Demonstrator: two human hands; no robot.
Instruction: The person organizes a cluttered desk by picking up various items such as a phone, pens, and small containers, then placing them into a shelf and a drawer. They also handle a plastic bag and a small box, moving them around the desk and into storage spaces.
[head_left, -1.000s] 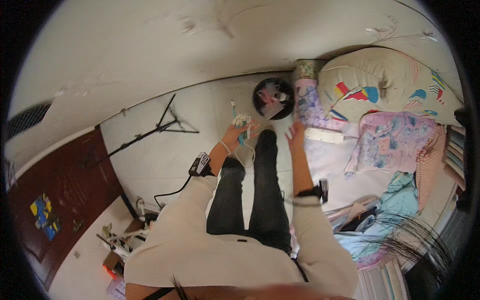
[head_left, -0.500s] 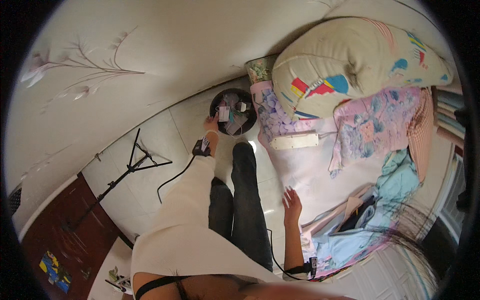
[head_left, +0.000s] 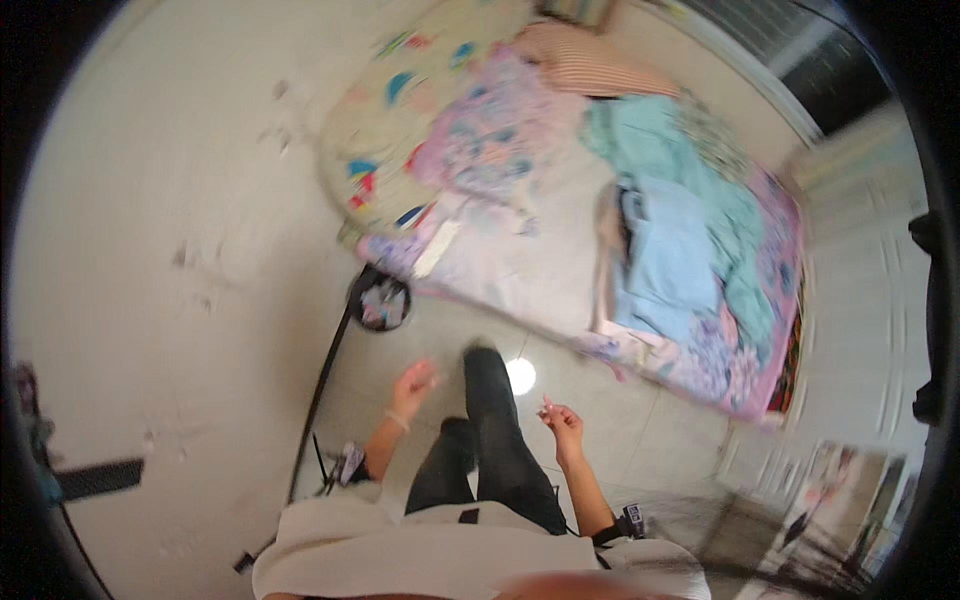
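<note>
My left hand [head_left: 415, 385] is in mid-air to the left of my legs, smeared by motion, so its fingers cannot be read. The thing nearest it is a round black bin [head_left: 407, 308] on the floor by the wall, with pale wrappers and small litter inside. To the right of my knees, my right hand [head_left: 565, 425] hangs over the tiles, its fingers loosely bent and apart, with nothing visible in it. Both wrists wear bands with small black devices.
A bed [head_left: 570, 270] fills the far side. On it lie a light blue garment [head_left: 670, 255], teal cloth [head_left: 650, 130], a floral pillow [head_left: 490, 135], a large patterned cushion [head_left: 375, 130] and a white power strip [head_left: 437, 248]. A black pole [head_left: 325, 375] leans at my left. White cabinet doors [head_left: 850, 290] stand right.
My view has turned right and my body is more upright. My left hand has moved away from the bin's rim, back toward me. My right hand's fingers have curled more.
</note>
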